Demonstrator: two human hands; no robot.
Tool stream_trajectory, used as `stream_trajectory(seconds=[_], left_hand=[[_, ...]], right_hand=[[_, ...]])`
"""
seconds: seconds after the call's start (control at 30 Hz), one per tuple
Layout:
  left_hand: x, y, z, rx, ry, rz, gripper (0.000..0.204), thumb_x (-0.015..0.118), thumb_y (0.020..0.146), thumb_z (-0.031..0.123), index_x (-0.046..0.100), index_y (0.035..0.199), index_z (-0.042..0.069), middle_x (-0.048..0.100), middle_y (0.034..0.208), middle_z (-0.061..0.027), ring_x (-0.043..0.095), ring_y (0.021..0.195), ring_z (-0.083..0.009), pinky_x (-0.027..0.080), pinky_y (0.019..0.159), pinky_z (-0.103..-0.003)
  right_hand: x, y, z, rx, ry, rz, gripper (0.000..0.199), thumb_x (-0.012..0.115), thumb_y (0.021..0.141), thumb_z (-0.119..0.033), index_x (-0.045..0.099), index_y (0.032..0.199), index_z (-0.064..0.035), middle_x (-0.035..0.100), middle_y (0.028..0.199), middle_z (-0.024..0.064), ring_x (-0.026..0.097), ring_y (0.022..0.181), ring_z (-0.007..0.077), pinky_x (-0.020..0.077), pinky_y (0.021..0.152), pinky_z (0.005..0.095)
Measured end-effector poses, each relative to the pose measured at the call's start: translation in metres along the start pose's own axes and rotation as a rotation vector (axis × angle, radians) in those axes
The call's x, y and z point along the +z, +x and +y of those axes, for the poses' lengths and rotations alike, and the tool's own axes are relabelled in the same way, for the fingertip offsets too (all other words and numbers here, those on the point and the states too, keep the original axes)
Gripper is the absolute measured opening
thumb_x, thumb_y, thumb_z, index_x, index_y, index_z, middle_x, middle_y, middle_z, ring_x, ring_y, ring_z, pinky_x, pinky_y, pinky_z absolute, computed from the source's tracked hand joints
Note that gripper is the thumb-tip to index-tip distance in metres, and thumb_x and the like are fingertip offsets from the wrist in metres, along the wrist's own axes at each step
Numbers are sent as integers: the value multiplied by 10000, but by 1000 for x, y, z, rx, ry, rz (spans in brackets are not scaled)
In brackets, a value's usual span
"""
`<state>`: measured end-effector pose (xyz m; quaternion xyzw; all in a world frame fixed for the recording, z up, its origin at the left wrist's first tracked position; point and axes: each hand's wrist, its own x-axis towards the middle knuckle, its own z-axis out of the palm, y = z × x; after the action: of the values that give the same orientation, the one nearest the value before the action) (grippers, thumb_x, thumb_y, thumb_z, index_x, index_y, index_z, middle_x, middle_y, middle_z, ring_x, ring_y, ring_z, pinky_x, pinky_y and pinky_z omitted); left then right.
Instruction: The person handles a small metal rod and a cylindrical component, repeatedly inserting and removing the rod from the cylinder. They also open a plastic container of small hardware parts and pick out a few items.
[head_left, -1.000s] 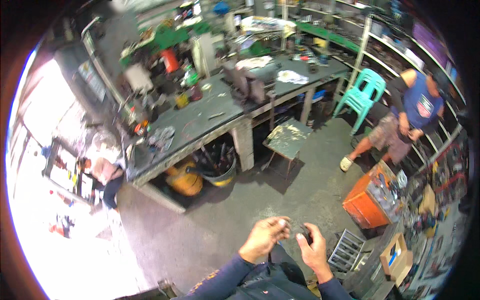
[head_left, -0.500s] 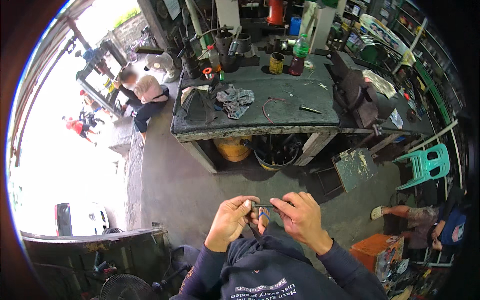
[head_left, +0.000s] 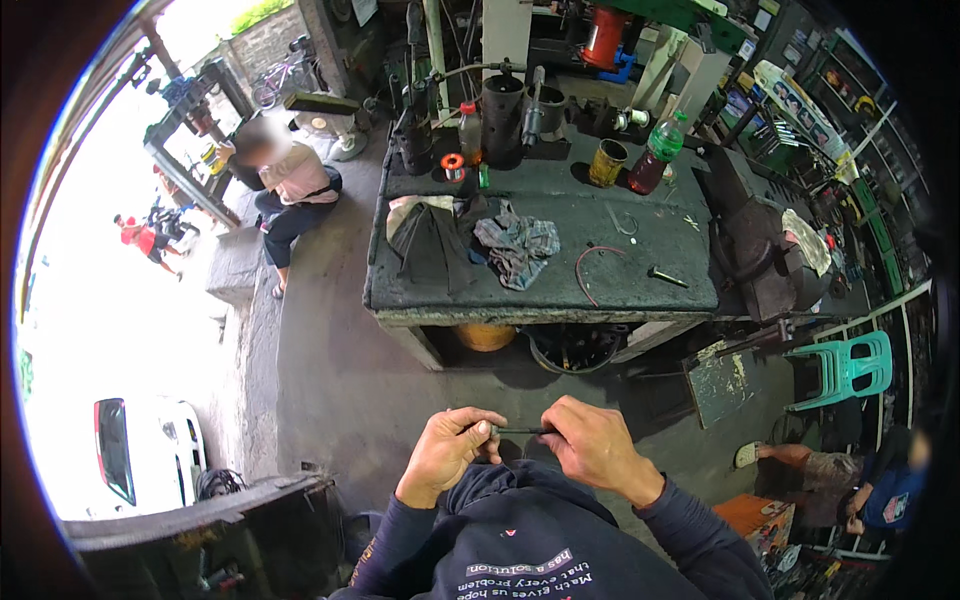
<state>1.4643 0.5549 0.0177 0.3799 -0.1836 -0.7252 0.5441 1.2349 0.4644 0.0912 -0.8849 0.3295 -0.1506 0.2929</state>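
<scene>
A thin dark rod (head_left: 520,431) is held level in front of my chest, stretched between both hands. My left hand (head_left: 452,448) pinches its left end between thumb and fingers. Around the right end, the fingers of my right hand (head_left: 600,447) are closed. The rod's ends are hidden in the fingers, so its exact kind cannot be made out. Beyond my hands stands a dark workbench (head_left: 430,318). On its top lie a crumpled checked cloth (head_left: 520,245), a curved red wire (head_left: 583,272) and a short dark bolt-like piece (head_left: 667,276).
A bottle of dark red liquid (head_left: 658,155) and a yellow can (head_left: 607,163) stand on the bench, left of a large vise (head_left: 765,250). Green plastic chairs (head_left: 845,370) are at the right, near a seated person (head_left: 880,495). Another person (head_left: 290,185) sits at the left.
My view has tilted up, so the bench sits lower and further right. Both hands still hold the rod. The person at the left has raised their upper body.
</scene>
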Motion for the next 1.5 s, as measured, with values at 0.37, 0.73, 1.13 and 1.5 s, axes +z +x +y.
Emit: stream_trajectory(seconds=[0.37, 0.73, 1.13, 1.5], left_hand=[[-72, 36, 82, -86, 277, -141, 203, 576, 1042, 27, 692, 1173, -78, 677, 890, -79, 683, 799, -159, 578, 784, -299], [-59, 62, 107, -6, 481, -88, 268, 604, 972, -46, 670, 1231, -64, 704, 1064, -77, 686, 962, -144, 557, 871, -274], [-30, 79, 97, -18, 711, -36, 240, 736, 945, 28, 696, 1171, -39, 737, 1029, -101, 694, 940, -124, 567, 822, -261], [-30, 81, 91, -32, 774, 27, 230, 741, 948, 50, 699, 1157, -38, 749, 953, -96, 699, 857, -113, 561, 765, -257]], right_hand=[[53, 67, -32, 249, 145, 111, 152, 732, 913, -185, 655, 940, -57, 670, 872, 85, 674, 812, 341, 528, 708, 445], [66, 81, -2, 221, 33, 168, 136, 682, 961, -204, 665, 940, -70, 685, 890, 84, 681, 830, 336, 550, 737, 434], [37, 79, 29, 664, 556, -239, 160, 774, 873, -164, 680, 968, -74, 640, 822, 82, 667, 773, 315, 508, 638, 416], [41, 75, 29, 662, 597, -80, 172, 749, 932, -149, 708, 1060, -40, 670, 817, 42, 628, 728, 154, 509, 673, 335]])
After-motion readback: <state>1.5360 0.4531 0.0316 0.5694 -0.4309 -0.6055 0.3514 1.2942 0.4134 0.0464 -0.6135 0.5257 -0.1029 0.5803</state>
